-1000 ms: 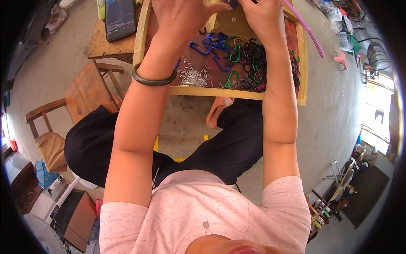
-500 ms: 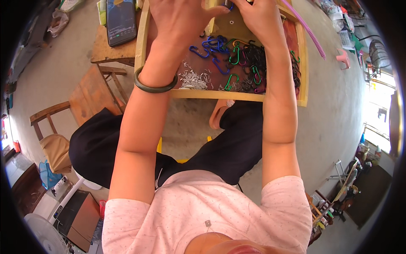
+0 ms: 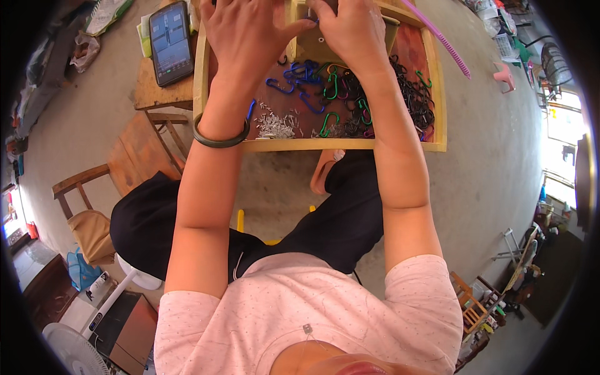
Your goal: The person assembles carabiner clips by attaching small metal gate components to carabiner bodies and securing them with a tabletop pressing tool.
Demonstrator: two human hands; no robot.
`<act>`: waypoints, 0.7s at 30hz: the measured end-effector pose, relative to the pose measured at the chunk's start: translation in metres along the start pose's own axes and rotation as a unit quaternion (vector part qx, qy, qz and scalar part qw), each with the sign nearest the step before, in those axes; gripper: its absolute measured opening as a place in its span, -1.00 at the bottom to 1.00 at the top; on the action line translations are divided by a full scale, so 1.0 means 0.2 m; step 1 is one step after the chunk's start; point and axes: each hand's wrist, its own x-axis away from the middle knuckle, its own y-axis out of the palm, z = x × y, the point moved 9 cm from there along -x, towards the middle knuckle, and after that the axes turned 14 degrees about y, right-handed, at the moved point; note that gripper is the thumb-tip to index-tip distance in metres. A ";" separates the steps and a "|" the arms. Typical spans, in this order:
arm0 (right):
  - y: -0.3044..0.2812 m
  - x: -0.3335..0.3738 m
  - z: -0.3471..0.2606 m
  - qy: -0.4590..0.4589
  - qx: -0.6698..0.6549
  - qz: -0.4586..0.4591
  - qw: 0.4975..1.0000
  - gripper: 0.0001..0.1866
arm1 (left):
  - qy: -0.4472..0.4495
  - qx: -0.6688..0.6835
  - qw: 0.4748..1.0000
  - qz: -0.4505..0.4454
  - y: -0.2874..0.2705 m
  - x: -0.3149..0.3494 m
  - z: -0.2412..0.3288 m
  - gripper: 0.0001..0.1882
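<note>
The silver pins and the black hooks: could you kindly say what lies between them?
In the head view, a green hook and some small grey pieces lie there.

Arms [image 3: 402, 169] outstretched, left grip [image 3: 242, 39] thumb-out (partly cropped)

On my feed, the right hand [image 3: 353, 31] has moved leftward, and its thumb now sits closer to the left hand [image 3: 240, 37]. Both hands have come lower into my view, so I see more of the left one's fingers. With the right forearm [image 3: 400, 144] shifted across, many more black hooks [image 3: 417, 94] show to its right, and an edge of the yellowish metal block [image 3: 315, 50] has appeared beyond the right hand. A blue clip [image 3: 251, 110] hidden half a second ago peeks out beside the left wrist. Left of that hand, the phone [image 3: 170, 44] shows a different, bluish picture.
</note>
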 end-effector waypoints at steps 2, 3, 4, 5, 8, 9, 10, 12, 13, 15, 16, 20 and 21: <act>0.00 -0.02 0.03 0.011 -0.029 -0.023 0.999 -0.79 | -0.003 -0.003 1.000 -0.010 0.01 0.01 0.01 -0.26; 0.02 -0.03 0.05 0.022 -0.058 -0.050 0.997 -0.78 | -0.005 -0.010 1.000 0.002 0.00 0.02 0.02 -0.21; 0.02 -0.04 0.05 0.021 -0.059 -0.047 0.997 -0.78 | -0.007 -0.017 1.000 0.014 -0.01 0.03 0.03 -0.15; -0.08 -0.03 0.01 -0.037 -0.064 0.069 0.995 -0.79 | -0.005 -0.018 1.000 0.015 -0.01 0.03 0.03 -0.15; -0.22 0.02 -0.08 -0.077 -0.088 0.153 0.981 -0.82 | 0.042 -0.096 0.994 0.038 -0.05 0.03 0.08 -0.05; -0.23 0.02 -0.08 -0.057 -0.104 0.124 0.985 -0.82 | 0.014 -0.049 0.999 0.018 -0.01 0.04 0.06 -0.03; -0.23 0.02 -0.07 -0.058 -0.106 0.124 0.985 -0.82 | -0.014 -0.002 1.000 -0.003 0.02 0.06 0.04 -0.02; -0.07 0.02 -0.03 -0.010 0.061 -0.003 0.998 -0.81 | -0.030 -0.002 0.999 -0.016 0.06 0.08 0.02 -0.03; -0.07 0.02 -0.02 -0.008 0.060 -0.002 0.998 -0.81 | -0.046 0.001 0.999 -0.029 0.08 0.09 0.01 -0.04; -0.05 0.01 0.04 0.040 0.055 -0.012 0.998 -0.78 | -0.020 -0.043 0.999 -0.006 0.05 0.08 0.03 -0.16; -0.06 0.01 0.05 0.040 0.053 -0.012 0.998 -0.78 | 0.003 -0.087 0.996 0.018 0.02 0.07 0.05 -0.27; -0.07 0.01 0.09 0.110 -0.141 -0.149 0.973 -0.82 | 0.023 0.089 0.995 0.047 0.04 0.09 0.01 -0.69; -0.04 0.03 0.10 0.150 -0.213 -0.207 0.943 -0.83 | 0.034 0.152 0.987 0.028 0.05 0.07 0.03 -0.73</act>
